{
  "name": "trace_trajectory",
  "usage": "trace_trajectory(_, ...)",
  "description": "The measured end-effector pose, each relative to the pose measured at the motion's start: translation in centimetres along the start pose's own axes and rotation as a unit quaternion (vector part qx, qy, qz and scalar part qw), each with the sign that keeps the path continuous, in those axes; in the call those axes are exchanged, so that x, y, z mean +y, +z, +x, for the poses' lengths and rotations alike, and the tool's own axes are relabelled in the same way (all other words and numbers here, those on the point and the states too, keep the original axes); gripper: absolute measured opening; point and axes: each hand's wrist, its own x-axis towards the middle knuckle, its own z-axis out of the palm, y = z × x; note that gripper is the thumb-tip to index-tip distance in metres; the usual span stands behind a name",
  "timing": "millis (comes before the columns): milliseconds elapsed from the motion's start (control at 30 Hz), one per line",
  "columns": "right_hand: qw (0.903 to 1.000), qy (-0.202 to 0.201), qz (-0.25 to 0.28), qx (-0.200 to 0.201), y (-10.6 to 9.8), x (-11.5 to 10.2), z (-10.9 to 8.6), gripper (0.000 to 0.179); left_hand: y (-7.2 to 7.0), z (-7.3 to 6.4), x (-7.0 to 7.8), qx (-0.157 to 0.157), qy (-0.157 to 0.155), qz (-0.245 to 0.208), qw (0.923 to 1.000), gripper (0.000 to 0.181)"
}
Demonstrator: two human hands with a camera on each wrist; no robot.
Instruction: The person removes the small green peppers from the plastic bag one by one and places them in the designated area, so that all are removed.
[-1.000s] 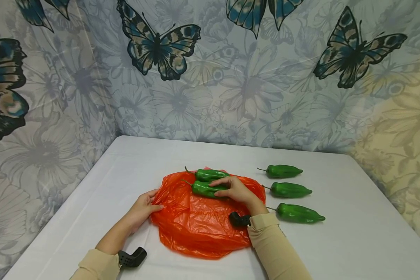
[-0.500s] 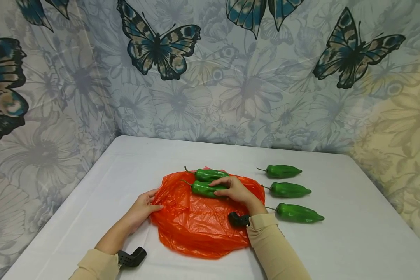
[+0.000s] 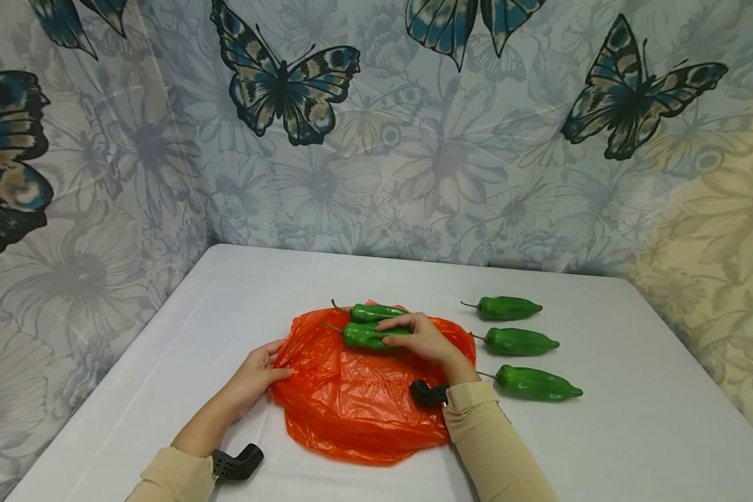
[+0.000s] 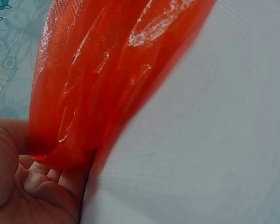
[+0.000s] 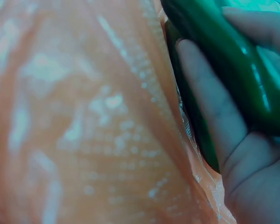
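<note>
Well, starting from the left on my feed, the left hand (image 3: 254,373) pinches the side of the red bag (image 3: 364,408); the left wrist view shows the film caught between thumb and fingers, so I count it as clamped there. The bag lies spread and crinkled across the middle of the surface (image 3: 640,446), with two green peppers at its far side, stems to the left. The far pepper (image 3: 370,313) lies just beside the near pepper (image 3: 360,337); I can't tell whether they sit inside the mouth or only on top of the film. Next along is the right hand (image 3: 428,341), gripping the near pepper with thumb and fingers on opposite sides; whether it bears the weight, I can't make out. As I read it, the step in hand is setting this pepper alongside its neighbour while the left hand steadies the bag. Rightmost, three more lie apart in a rough column: the back pepper (image 3: 510,307), middle pepper (image 3: 521,341) and front pepper (image 3: 537,383). To my mind, the next move calls for letting go cleanly, without dragging film or rolling the neighbour, before reaching for one of those three.
</note>
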Motion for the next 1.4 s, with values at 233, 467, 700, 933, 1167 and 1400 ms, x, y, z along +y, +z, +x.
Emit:
trace_trajectory(233, 0.9994, -0.015, 0.023, 0.02, 0.0, 0.1, 0.0, 0.032, 0.0, 0.0, 0.1, 0.0, -0.001, -0.003, 1.0, 0.061)
trace_trajectory(467, 0.9986, -0.019, 0.042, 0.027, 0.0, 0.0, -0.2, 0.033, 0.0, 0.0, 0.1, 0.001, -0.001, -0.004, 1.0, 0.061)
trace_trajectory(700, 0.9977, -0.015, 0.055, 0.037, 0.0, -0.5, -0.4, 0.033, 0.0, 0.0, 0.0, 0.001, -0.003, -0.004, 1.0, 0.061)
trace_trajectory(933, 0.9976, -0.008, 0.05, 0.047, 0.0, -1.1, -0.6, 0.034, 0.0, 0.0, 0.1, 0.0, -0.003, -0.006, 1.0, 0.061)
trace_trajectory(1167, 0.9952, 0.027, 0.057, 0.075, -0.1, -2.0, -1.1, 0.034, 0.0, 0.0, 0.1, -0.002, -0.002, -0.005, 1.0, 0.061)
trace_trajectory(1400, 0.9949, 0.034, 0.056, 0.077, -0.4, -3.0, -2.3, 0.035, 0.0, 0.0, 0.1, -0.005, -0.001, -0.004, 1.0, 0.062)
